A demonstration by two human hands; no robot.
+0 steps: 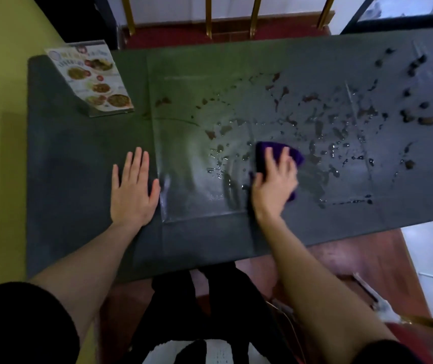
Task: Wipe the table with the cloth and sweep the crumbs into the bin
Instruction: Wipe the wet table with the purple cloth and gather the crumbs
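Head view: wiping step underway, judged early. Right hand (274, 183) presses the purple cloth (278, 153) onto the dark green table (78, 158), fingers spread, mid-table near the front edge. Left hand (132, 191) lies flat, holding nothing. Next move: carry cloth rightward through brown crumbs (362, 111). Bin not visible.
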